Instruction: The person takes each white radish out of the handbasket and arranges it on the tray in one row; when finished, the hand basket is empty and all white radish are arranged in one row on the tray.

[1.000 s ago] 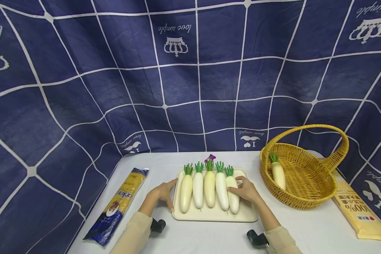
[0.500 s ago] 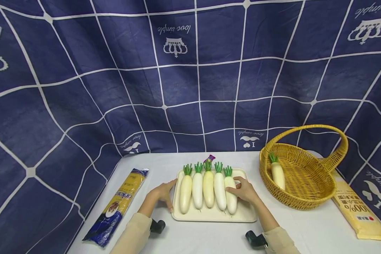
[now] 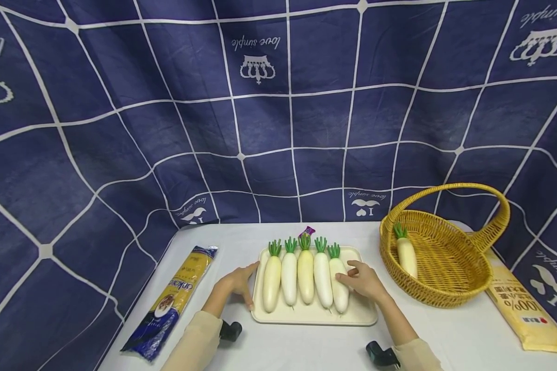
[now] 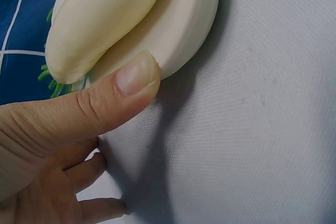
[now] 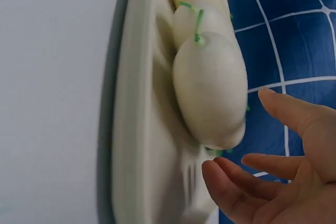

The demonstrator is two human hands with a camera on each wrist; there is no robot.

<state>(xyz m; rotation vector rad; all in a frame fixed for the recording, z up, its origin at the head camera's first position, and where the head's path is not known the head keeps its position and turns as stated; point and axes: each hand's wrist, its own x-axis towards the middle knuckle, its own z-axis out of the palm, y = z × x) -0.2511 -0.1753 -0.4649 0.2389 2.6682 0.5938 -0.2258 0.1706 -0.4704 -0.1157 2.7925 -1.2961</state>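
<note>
Several white radishes with green tops lie side by side on a cream tray (image 3: 364, 312). My left hand (image 3: 235, 281) is at the tray's left edge with fingers spread; its thumb (image 4: 134, 80) meets the rim by the front left corner in the left wrist view. At the other end of the row, my right hand (image 3: 364, 281) is beside the rightmost white radish (image 3: 340, 299). In the right wrist view its fingers are parted and hold nothing, with a small gap between them and that radish (image 5: 210, 87).
A wicker basket (image 3: 438, 293) with a tall handle stands right of the tray, one white radish (image 3: 406, 255) inside. A yellow packet (image 3: 524, 304) lies partly behind it. On the left lies a blue and gold pasta packet (image 3: 174, 301). A small purple wrapper (image 3: 309, 230) sits behind the tray.
The rightmost radish has shifted slightly left, closer to its neighbour. My right hand has let go of it and drawn a little to the right. My left hand stays in place.
</note>
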